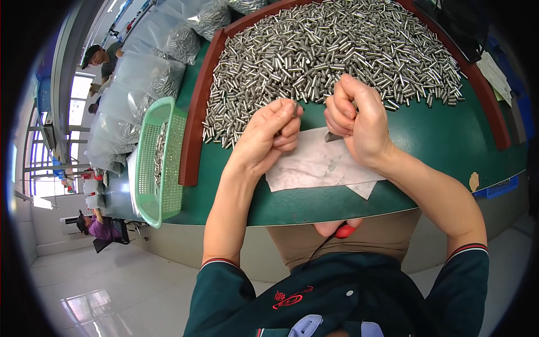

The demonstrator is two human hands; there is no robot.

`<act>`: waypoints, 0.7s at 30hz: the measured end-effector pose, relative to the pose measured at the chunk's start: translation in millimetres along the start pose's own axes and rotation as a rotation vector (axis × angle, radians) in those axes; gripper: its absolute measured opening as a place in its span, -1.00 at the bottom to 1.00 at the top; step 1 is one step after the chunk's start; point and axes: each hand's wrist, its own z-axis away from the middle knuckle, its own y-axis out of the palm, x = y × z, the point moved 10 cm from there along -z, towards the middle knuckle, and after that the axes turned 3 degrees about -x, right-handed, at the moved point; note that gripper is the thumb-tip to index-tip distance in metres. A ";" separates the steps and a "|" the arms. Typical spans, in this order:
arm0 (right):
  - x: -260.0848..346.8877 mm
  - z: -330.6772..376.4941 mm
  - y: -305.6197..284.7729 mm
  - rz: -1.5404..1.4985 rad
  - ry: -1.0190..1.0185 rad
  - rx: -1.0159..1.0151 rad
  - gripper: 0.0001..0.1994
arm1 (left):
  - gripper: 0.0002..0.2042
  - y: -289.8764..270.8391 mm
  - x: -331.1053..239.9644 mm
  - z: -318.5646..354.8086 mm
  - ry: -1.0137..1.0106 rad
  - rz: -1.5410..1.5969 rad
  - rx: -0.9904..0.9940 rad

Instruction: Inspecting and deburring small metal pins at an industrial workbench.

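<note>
A big heap of small shiny metal pins covers the green table inside a brown curved rim. My left hand pinches one pin between thumb and forefinger at the near edge of the heap. Beside it my right hand is closed around a small grey metal tool whose tip pokes out below the fist. Both hands hover over a worn white sheet of paper lying on the table.
A light green plastic basket holding pins stands at the table's left edge. Clear plastic bags of pins pile up behind it. Two other people sit at the far left. Blue bins show at the right.
</note>
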 end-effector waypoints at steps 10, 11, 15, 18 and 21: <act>-0.8 -1.0 2.0 -0.055 -0.008 0.025 -0.59 | -0.85 -25.5 -0.5 -2.3 0.010 0.275 -0.119; -0.8 -1.1 1.0 -0.054 -0.008 0.025 -0.59 | -0.85 -24.1 -0.8 -2.7 0.011 0.275 -0.119; -1.7 -1.8 -1.1 -0.065 0.005 0.015 -0.59 | -0.83 -25.9 1.1 -2.9 -0.016 0.269 -0.166; -1.7 -2.3 -1.6 -0.067 0.010 0.008 -0.60 | -0.76 -25.8 -3.9 -1.4 0.008 0.273 -0.189; -1.6 -2.2 -0.6 -0.068 0.009 0.017 -0.60 | -0.69 -28.3 -18.7 0.1 0.116 0.242 -0.131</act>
